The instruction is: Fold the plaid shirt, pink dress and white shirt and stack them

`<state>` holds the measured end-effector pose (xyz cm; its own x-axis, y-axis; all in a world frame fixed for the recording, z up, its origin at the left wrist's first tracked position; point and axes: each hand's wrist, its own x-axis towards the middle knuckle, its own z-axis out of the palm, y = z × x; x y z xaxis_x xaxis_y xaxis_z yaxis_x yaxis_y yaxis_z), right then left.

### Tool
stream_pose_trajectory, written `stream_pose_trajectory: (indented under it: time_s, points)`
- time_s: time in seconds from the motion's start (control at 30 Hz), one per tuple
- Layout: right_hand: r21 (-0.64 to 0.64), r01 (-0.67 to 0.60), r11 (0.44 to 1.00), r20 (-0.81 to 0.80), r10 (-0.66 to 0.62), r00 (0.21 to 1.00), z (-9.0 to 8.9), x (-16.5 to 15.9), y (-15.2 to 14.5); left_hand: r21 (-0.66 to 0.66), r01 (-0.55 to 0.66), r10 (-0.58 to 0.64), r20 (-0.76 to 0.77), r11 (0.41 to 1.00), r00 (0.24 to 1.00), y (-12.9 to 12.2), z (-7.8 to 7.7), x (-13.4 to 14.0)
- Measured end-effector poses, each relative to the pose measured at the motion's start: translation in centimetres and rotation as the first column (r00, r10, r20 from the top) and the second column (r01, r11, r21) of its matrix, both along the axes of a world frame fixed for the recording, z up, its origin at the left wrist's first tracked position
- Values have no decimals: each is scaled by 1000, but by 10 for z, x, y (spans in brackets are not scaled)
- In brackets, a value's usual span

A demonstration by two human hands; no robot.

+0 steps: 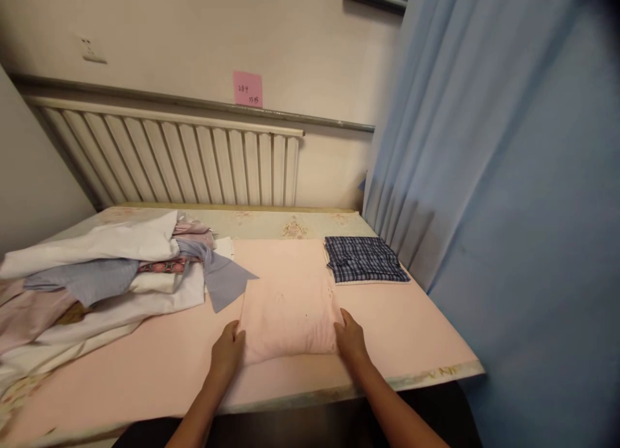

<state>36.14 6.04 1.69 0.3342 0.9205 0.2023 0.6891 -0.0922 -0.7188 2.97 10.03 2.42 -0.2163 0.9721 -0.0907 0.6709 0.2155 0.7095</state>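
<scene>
A pale pink folded garment lies in front of me, its near edge slightly raised toward me. My left hand grips its near left corner, thumb on top and the other fingers hidden under the cloth. At the near right corner my right hand closes on the same garment in a like way. Just right of its far part sits a dark blue plaid folded garment, on top of something pale. A grey-blue cloth piece reaches from the left pile to the garment's left edge.
A heap of loose clothes covers the left of the pink-topped table. Behind it stand a radiator and a wall with a pink note. A blue curtain hangs along the right side.
</scene>
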Motion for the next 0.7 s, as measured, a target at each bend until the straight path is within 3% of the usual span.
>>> stream_pose_trajectory:
  time_s: [0.33,0.5,0.6,0.7]
  points:
    - [57,-5,998,308,-12,951,-9,-5,-22,58,-33,40,-120,998,992,-35,-4,3]
    - [28,-7,1000,290,-2,957,-9,0,-27,35,10,2,-325,999,946,-45,8,8]
    - [3,-10,1000,270,9,963,-5,3,-27,117,32,30,-487,993,873,-44,22,20]
    - [-31,3,1000,232,4,973,-1,6,-25,230,172,-11,-570,958,821,-38,28,44]
